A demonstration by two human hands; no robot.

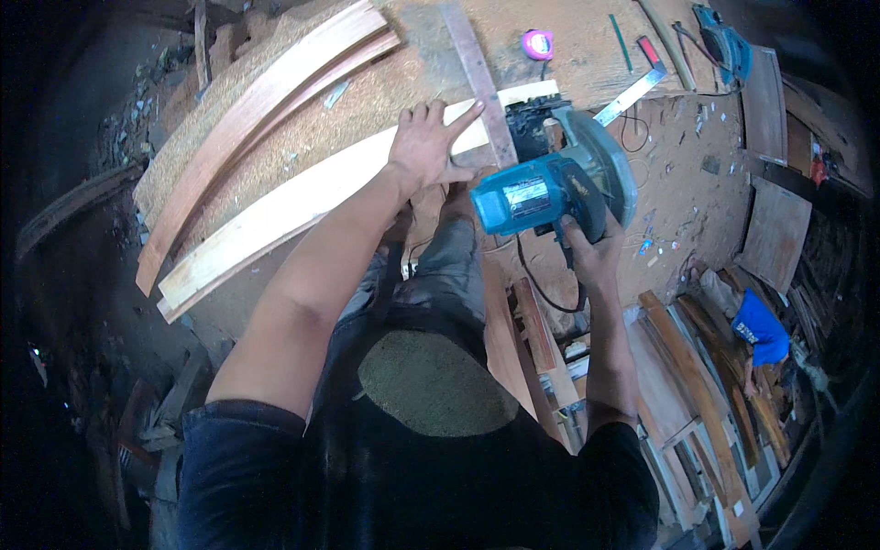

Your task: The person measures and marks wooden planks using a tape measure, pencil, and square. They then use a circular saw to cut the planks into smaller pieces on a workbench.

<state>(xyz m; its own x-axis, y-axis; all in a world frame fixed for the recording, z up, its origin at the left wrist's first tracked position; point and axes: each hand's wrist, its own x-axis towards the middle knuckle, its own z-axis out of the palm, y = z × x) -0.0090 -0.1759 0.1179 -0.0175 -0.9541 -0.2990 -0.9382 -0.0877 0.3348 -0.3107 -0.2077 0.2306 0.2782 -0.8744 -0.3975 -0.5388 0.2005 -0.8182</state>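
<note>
The pale board [302, 197] lies along the table's [362, 119] near edge, its right-end cut seemingly unfinished; the left hand [426, 147], grip splayed, rests there by the dark strip [474, 69]; the right hand's [594, 247] grip wraps the blue saw's [524, 194] handle.

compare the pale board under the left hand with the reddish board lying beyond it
The pale board is creamy, while the reddish board is pinkish brown. The left hand rests on the pale board; no hand touches the reddish board. The blue saw is at the pale board's right end, but well apart from the reddish board. Both are long wooden pieces that look curved.
</note>
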